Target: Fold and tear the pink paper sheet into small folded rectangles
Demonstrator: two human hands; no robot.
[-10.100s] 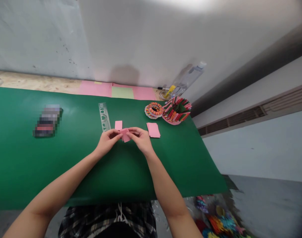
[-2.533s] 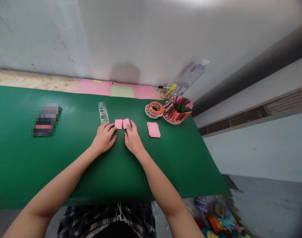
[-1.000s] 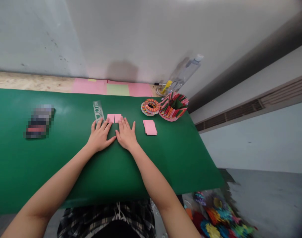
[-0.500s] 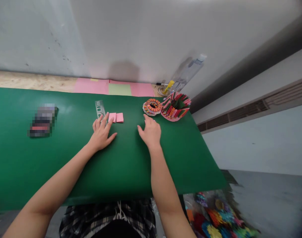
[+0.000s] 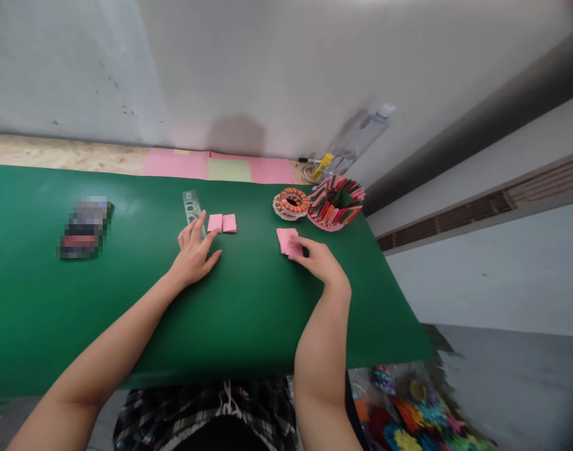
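My left hand lies on the table with its fingers spread. Its fingertips rest over the near end of a clear plastic ruler and close to a pink paper square. Beside that square lies another pink square, apparently folded. To the right, my right hand pinches a small stack of pink paper pieces by its right side, thumb below and fingers on top. The stack is slightly fanned, and the fingers cover part of it.
A ring-shaped folded-paper piece and a round holder packed with coloured paper strips stand at the back right. Behind them a clear bottle leans on the wall. A blurred-out flat object lies left on the green table.
My right hand has shifted right and turned, closing on the pink stack it had mostly covered before. My left hand stays nearly in place.
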